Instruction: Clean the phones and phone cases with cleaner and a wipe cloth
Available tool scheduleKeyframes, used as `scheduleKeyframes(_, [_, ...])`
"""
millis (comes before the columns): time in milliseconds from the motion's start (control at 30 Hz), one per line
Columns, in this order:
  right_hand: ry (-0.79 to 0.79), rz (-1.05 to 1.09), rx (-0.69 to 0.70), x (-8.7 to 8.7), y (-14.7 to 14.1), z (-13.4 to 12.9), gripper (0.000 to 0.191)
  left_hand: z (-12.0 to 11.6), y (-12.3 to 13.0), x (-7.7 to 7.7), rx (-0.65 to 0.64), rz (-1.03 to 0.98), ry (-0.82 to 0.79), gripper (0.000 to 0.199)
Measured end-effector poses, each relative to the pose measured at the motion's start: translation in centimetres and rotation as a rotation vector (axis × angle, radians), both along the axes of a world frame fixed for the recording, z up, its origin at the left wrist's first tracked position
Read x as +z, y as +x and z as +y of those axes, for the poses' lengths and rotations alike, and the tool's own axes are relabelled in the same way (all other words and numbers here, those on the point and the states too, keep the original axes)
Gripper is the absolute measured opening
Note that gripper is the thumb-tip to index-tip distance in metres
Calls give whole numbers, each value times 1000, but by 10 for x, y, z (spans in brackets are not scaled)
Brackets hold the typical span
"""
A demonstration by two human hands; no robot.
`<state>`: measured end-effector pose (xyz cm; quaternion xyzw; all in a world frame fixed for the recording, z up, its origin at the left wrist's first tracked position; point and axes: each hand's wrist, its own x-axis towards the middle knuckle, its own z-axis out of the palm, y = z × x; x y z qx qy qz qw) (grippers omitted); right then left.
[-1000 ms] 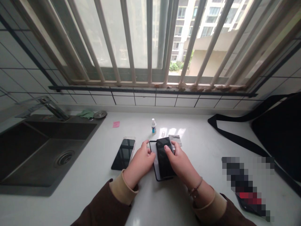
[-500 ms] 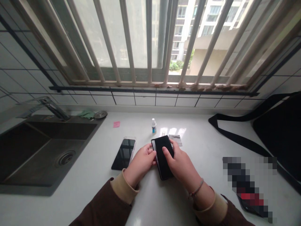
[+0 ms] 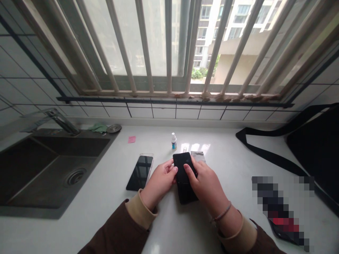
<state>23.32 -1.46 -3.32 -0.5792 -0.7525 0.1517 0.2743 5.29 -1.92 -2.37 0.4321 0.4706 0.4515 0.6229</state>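
A black phone is held above the white counter, its dark flat face turned up. My left hand grips its left edge, thumb beside the edge and fingers curled partly out of sight. On the other side my right hand wraps the right edge, its thumb lying across the face. Behind the phone stand a small white bottle and a small whitish cap. A flat grey square lies just beyond my right fingers. To the left, a second phone rests on the counter.
At left is a dark sink with a faucet, a green cloth and a metal strainer. A pink note lies behind the second phone. A black bag with a strap and a blurred-out dark object are at right.
The phone has turned slightly in my hands, and the pale band along its left side no longer shows. Both hands keep their hold; the counter items stay put.
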Motion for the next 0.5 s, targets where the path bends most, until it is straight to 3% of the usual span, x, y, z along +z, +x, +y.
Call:
scheduleKeyframes(267, [13,85,27,7,2,0,54,6,-2,-11,58,-21,-2,40])
scheduleKeyframes(400, [-29,304,17,11,2,-1,49,8,-3,-12,119,-34,36,45])
scheduleKeyframes(500, [-187,511,-60,10,4,3,55,4,-2,-6,77,-18,4,51])
